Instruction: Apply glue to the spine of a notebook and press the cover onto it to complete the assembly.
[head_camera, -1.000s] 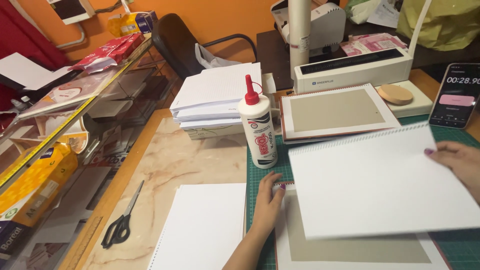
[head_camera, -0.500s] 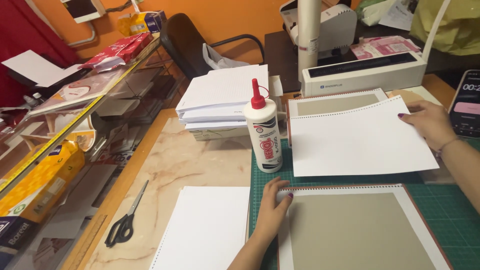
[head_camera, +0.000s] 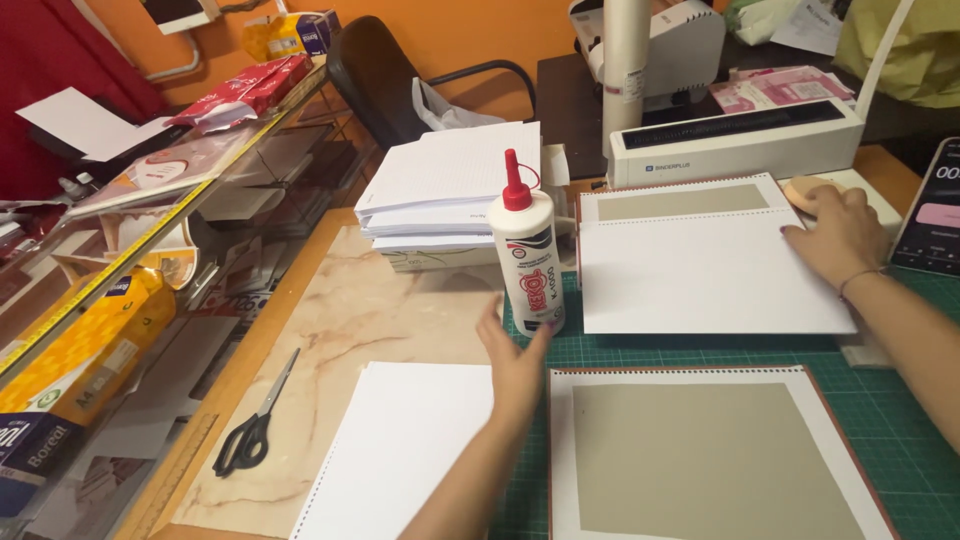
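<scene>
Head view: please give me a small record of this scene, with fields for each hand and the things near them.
left hand: open, reaching to the glue bottle, fingertips at its base
right hand: flat on the white sheet
white sheet: lies over a board cover
near cover: grey side up, on the green mat
scissors: on the marble surface
paper stack: behind the bottle

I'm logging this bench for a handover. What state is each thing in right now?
Glue bottle: upright, red cap on.
Scissors: closed, lying flat.
White sheet: flat under the right hand.
Board cover: lying flat, grey side up.
Paper stack: piled, uneven.
Left hand: open, beside the bottle.
</scene>
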